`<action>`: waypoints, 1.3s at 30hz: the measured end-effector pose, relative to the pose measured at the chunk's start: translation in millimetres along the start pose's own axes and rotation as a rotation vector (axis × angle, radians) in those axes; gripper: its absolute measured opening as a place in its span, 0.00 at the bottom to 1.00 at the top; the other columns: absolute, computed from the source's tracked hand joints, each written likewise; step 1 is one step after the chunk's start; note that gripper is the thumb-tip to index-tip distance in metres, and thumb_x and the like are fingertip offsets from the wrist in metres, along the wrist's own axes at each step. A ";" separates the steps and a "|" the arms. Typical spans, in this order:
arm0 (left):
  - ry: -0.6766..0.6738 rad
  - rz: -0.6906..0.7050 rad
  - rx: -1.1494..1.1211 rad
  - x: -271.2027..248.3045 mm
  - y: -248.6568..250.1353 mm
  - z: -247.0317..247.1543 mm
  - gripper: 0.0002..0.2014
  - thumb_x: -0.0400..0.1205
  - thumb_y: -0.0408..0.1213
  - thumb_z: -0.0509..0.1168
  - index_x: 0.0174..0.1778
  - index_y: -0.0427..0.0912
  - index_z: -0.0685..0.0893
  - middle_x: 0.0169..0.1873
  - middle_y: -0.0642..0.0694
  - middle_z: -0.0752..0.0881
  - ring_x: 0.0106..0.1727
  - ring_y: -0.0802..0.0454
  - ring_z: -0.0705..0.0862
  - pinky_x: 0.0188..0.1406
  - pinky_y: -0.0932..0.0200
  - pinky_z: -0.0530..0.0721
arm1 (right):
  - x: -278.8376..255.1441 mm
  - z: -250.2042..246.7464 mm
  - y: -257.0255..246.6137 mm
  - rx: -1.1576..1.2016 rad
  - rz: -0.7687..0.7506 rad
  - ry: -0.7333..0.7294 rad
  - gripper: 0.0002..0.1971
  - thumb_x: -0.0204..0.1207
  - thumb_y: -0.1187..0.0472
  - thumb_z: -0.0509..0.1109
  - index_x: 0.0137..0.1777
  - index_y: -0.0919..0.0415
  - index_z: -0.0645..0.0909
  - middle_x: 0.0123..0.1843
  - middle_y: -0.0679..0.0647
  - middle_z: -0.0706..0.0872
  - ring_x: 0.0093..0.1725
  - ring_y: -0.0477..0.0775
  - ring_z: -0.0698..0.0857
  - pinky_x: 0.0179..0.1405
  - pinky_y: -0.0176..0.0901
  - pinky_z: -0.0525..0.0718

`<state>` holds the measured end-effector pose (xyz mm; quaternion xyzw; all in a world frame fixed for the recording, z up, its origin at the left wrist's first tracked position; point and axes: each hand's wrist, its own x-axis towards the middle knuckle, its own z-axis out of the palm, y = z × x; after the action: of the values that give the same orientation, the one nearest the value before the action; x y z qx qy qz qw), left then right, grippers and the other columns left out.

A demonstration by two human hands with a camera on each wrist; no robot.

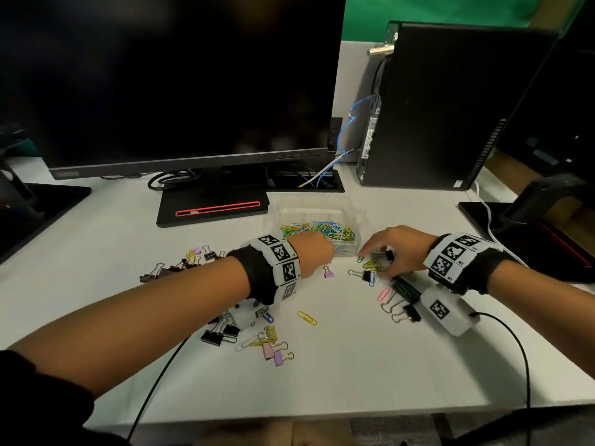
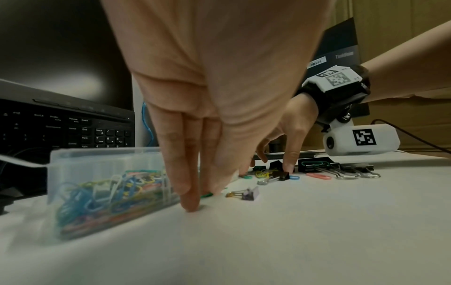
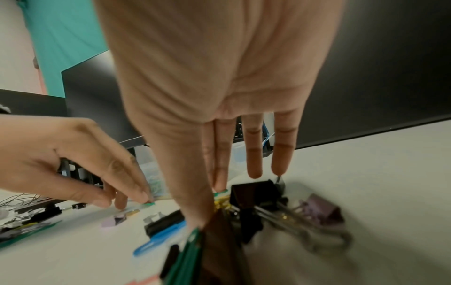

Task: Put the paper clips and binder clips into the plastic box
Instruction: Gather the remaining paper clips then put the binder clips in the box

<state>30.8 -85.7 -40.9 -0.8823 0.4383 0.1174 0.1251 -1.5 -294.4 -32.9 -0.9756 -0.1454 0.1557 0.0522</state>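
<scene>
A clear plastic box point(image 1: 361, 216) holds a heap of coloured paper clips point(image 1: 318, 231) behind both hands. My left hand point(image 2: 205, 196) is down at the box's front corner, and its thumb and finger pinch a green paper clip point(image 2: 207, 195) on the table. My right hand point(image 1: 375, 263) reaches down with straight, spread fingers onto a small pile of clips right of the box. One of its fingertips point(image 2: 288, 167) presses a black binder clip point(image 2: 283, 175). Loose on the table are a purple binder clip point(image 1: 328, 273), a yellow paper clip point(image 1: 306, 318) and a pink paper clip point(image 1: 383, 294).
More binder clips lie in groups at the left point(image 1: 180, 265), under my left forearm point(image 1: 219, 334), near the front point(image 1: 273, 347) and by my right wrist point(image 1: 405, 289). A monitor point(image 1: 180, 78) on its base point(image 1: 212, 207) and a computer tower point(image 1: 450, 104) stand behind.
</scene>
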 end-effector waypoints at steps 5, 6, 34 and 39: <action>0.006 -0.012 -0.083 -0.5 2.3 -6.8 0.15 0.80 0.24 0.61 0.61 0.36 0.83 0.53 0.42 0.82 0.55 0.44 0.80 0.53 0.55 0.79 | -1.3 1.7 -2.1 0.069 0.015 0.021 0.14 0.65 0.59 0.79 0.52 0.52 0.88 0.48 0.46 0.84 0.48 0.51 0.82 0.52 0.37 0.79; 0.014 -0.019 -0.097 -0.8 2.8 -6.9 0.15 0.80 0.25 0.62 0.60 0.36 0.84 0.58 0.40 0.83 0.58 0.42 0.82 0.56 0.53 0.81 | -2.3 2.4 -2.9 0.069 0.011 0.022 0.12 0.66 0.59 0.78 0.50 0.54 0.88 0.45 0.46 0.84 0.45 0.49 0.81 0.47 0.32 0.77; 0.049 -0.144 -0.340 -17.7 -13.6 -2.1 0.01 0.72 0.31 0.71 0.38 0.39 0.85 0.37 0.45 0.82 0.40 0.51 0.79 0.40 0.61 0.78 | 18.8 -47.1 -22.4 0.267 0.123 0.273 0.07 0.62 0.70 0.76 0.35 0.57 0.88 0.30 0.49 0.88 0.30 0.44 0.84 0.32 0.28 0.79; 0.251 -0.292 -0.408 -20.9 -35.1 -29.6 0.07 0.75 0.31 0.69 0.47 0.38 0.87 0.43 0.45 0.86 0.46 0.49 0.84 0.56 0.54 0.86 | 40.0 -49.7 -30.4 0.471 0.168 0.424 0.05 0.66 0.70 0.76 0.38 0.59 0.88 0.28 0.46 0.88 0.27 0.40 0.85 0.30 0.26 0.83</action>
<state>49.6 -59.2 -2.3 -0.9506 0.2860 0.0737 -0.0950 42.6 -256.2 7.0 -0.9560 -0.0105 -0.0179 0.2925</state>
